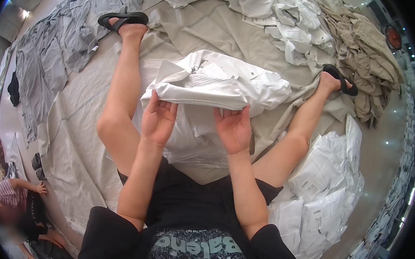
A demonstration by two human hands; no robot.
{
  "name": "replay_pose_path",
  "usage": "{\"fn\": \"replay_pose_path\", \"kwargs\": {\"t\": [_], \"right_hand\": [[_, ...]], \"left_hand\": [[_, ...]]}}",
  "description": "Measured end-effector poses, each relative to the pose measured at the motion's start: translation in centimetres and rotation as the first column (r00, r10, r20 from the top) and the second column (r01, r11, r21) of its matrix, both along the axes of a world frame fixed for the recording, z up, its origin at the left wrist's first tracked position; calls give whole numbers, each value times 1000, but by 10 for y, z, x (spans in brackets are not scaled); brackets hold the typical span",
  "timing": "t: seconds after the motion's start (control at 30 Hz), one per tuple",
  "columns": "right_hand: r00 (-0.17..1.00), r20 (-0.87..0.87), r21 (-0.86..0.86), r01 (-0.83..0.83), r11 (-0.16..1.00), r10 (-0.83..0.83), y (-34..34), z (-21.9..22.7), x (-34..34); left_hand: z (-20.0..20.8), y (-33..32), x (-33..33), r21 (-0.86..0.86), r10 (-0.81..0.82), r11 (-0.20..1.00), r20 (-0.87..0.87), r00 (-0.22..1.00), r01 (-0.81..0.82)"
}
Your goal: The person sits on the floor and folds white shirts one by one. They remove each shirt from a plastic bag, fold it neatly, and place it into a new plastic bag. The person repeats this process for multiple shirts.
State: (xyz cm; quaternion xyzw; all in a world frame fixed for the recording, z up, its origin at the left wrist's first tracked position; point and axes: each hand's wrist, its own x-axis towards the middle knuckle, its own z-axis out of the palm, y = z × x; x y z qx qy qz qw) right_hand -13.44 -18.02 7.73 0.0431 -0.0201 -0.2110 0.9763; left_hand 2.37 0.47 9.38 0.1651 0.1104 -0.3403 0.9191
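Observation:
Both my hands, palms up, grip the near edge of a white garment [215, 90] stretched between them. The fingers of my left hand [159, 121] curl under its left end, with the thumb on top. My right hand [233, 127] pinches the same edge farther right. A stitched, gathered band runs along this part, and a small dark fastener or cord shows near its upper left. The rest of the garment lies crumpled away from me to the right. Whether it is trousers or a top, I cannot tell. Under it, between my legs, lies a sheet of clear plastic [199, 143].
A beige cloth [78, 134] covers the floor beneath me. Grey garments [52, 54] heap at the far left, white ones [294, 19] at the far right, tan ones [364, 54] beyond. Bagged white garments [317, 187] pile by my right leg. Another person [21, 197] is at lower left.

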Motion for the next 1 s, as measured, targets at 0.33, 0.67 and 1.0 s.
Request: {"fn": "replay_pose_path", "kwargs": {"t": [0.33,0.67,1.0], "right_hand": [[893,-438,-484,-132,865,-108,-25,16,-14],[837,-535,-311,-321,894,114,-4,-8,-18],[770,-637,-139,-167,976,41,-27,-20,-8]], "left_hand": [[-12,0,23,725,-184,622,503,845,-296],[3,-24,80,831,-666,537,313,677,144],[0,-4,38,342,-604,525,795,-58,-779]]}}
